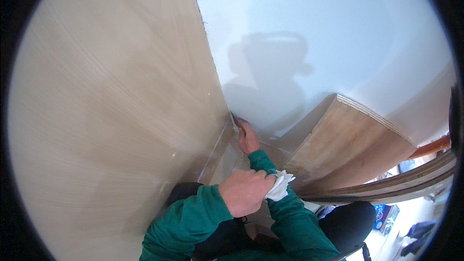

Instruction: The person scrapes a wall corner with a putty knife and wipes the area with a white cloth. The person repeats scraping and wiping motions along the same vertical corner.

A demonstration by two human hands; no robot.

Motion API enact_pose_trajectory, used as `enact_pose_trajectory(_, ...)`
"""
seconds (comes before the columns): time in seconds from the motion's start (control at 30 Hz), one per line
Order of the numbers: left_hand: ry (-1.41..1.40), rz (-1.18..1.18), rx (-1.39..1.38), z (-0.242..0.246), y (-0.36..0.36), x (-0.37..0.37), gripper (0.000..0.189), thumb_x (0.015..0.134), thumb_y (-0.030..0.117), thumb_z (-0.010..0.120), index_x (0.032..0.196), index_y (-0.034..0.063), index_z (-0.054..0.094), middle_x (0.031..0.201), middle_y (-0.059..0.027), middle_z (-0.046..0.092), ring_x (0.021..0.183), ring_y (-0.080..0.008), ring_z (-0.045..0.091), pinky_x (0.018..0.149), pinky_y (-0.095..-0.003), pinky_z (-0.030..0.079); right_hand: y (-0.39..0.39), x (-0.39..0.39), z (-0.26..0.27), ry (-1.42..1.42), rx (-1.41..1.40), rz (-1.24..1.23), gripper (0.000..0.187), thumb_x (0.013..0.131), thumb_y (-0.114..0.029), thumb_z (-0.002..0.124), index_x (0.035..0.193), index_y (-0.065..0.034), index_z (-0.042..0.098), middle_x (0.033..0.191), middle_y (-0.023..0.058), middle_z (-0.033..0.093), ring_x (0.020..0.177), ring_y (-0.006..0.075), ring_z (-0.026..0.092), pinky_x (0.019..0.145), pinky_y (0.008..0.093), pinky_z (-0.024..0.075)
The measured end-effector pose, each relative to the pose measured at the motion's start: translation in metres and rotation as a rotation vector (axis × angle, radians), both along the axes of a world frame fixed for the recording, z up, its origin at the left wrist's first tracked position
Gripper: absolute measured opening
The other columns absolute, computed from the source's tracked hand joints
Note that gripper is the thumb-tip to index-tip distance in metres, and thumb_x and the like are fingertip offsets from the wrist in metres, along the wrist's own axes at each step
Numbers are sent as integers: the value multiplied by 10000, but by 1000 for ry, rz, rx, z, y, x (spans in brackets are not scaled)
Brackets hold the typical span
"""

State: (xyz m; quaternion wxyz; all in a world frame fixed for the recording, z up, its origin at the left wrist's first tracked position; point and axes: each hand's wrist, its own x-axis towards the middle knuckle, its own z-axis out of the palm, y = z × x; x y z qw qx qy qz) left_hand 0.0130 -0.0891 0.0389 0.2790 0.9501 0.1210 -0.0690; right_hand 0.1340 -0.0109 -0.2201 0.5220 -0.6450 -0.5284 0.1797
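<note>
My right hand (248,138) reaches down into the corner where a wood-grain panel (145,108) meets a pale wall (326,43). It grips a thin dark tool (235,119), perhaps a scraper or putty knife, whose tip lies against the seam; the hand hides the rest. Closer to my body, my left hand (246,192) is closed in a fist above my right forearm. A crumpled white tissue or paper (281,185) sticks out of that fist and lies over the green sleeve of my right arm.
A plywood board (340,137) leans against the wall on the right, beside a curved wooden edge (391,179). Low skirting (216,152) runs along the left panel. My knees, in dark trousers, flank my arms. A blue package (380,214) stands at the lower right.
</note>
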Motion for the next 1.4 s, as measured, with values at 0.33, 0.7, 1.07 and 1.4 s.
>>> enact_pose_trajectory(0.33,-81,9,14,-1,4,2,229,756,81,549,967,10,498,836,-197,604,776,-394,610,667,-492,487,3,1,37,51,34,91,370,872,-16,445,1234,-12,524,1218,237,542,1153,398,497,1000,406,388)
enact_pose_trajectory(0.7,-9,72,-76,3,28,-7,233,850,200,537,1053,86,554,918,-228,637,865,-425,609,755,-513,473,2,23,160,-3,116,147,320,918,-141,511,1192,17,552,1148,257,582,1079,394,557,927,414,439)
enact_pose_trajectory(1.07,58,261,175,-9,40,-9,283,846,271,561,986,31,610,935,-246,640,888,-418,615,777,-501,476,-5,26,325,-285,277,3,263,899,-181,557,1061,20,606,780,268,613,705,373,633,634,389,490)
enact_pose_trajectory(1.4,-17,188,78,-29,47,-4,321,838,296,570,1054,60,595,969,-219,643,911,-405,612,797,-500,472,16,17,317,-237,296,22,214,872,-150,551,1026,-12,605,839,262,614,807,454,578,695,474,478)
